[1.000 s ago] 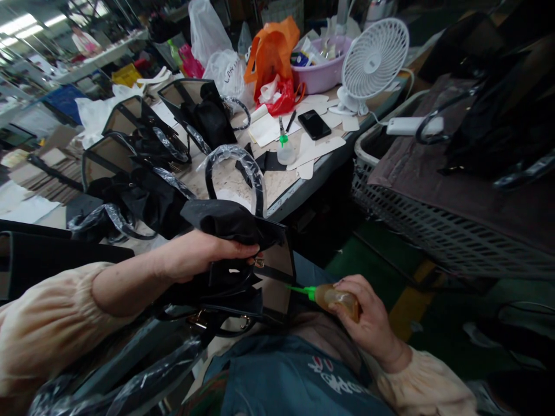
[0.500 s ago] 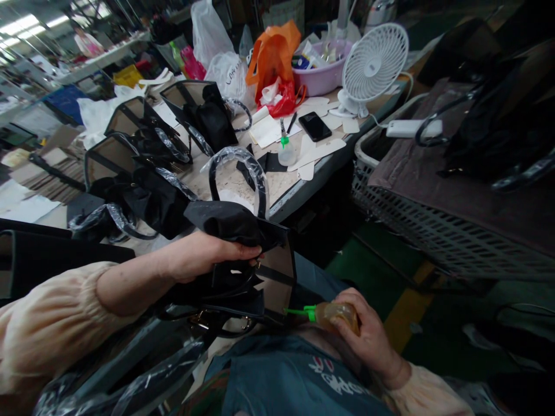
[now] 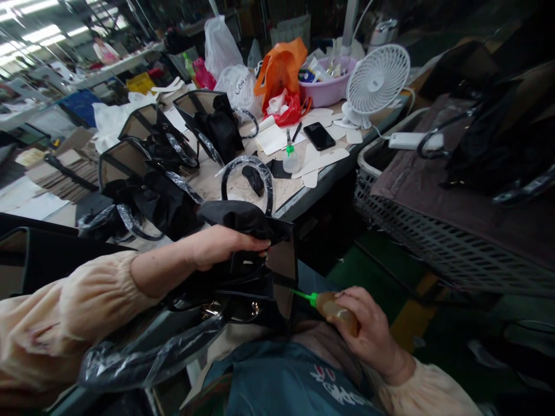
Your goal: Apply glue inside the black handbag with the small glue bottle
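My left hand [image 3: 228, 245] is closed on the black fabric of a handbag [image 3: 281, 263], thumb on top and the other fingers mostly hidden behind the cloth. The bag lies tilted over my lap, its beige inner side facing right. One plastic-wrapped handle [image 3: 271, 185] arches up at its far side; another wrapped handle [image 3: 151, 358] hangs at the lower left. In my right hand [image 3: 368, 326] is a squeeze bottle [image 3: 333, 312] of amber liquid, gripped round its body. Its thin green nozzle points left, close to the bag's beige side; whether it touches I cannot tell.
Several similar black bags [image 3: 160, 196] stand on the worktable [image 3: 208, 185] to the left. Farther back are a second bottle [image 3: 291, 160], a phone [image 3: 319, 136], a white fan [image 3: 378, 81] and a purple basin [image 3: 325, 91]. A plastic crate [image 3: 416, 216] stands at right.
The view has shifted, so most things sit slightly lower and farther right. The bottle's nozzle now tilts more upward to the left. Both hands keep their holds.
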Demonstrator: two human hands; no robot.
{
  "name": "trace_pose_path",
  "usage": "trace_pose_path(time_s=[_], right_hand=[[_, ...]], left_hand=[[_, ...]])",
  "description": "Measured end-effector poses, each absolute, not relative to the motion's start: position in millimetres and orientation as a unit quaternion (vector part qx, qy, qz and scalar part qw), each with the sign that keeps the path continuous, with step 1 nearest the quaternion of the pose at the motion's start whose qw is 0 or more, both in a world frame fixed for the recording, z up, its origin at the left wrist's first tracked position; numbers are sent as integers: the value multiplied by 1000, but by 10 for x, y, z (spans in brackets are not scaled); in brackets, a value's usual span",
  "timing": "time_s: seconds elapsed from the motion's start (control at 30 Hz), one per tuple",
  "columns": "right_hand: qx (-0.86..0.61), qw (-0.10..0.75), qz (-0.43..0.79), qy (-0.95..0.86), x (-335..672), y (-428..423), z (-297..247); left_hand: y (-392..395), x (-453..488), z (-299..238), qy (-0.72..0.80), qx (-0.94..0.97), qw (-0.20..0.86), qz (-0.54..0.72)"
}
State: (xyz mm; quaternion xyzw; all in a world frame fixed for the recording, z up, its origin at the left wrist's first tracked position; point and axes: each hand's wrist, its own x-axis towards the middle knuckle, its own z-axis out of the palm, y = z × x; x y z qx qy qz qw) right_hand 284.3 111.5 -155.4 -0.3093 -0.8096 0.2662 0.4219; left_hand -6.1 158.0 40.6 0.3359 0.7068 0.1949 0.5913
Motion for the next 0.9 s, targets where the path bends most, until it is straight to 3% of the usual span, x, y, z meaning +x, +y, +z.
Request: trace_pose_path(time_s=[0.3, 0.9], right_hand=[[-276, 426, 201, -838, 2896, 1147, -1513], [-264, 428, 227, -834, 2888, 1218, -1409]], left_hand=[[1677, -80, 329, 704, 359, 580, 197], [1770, -133, 226, 700, 325, 606, 192]])
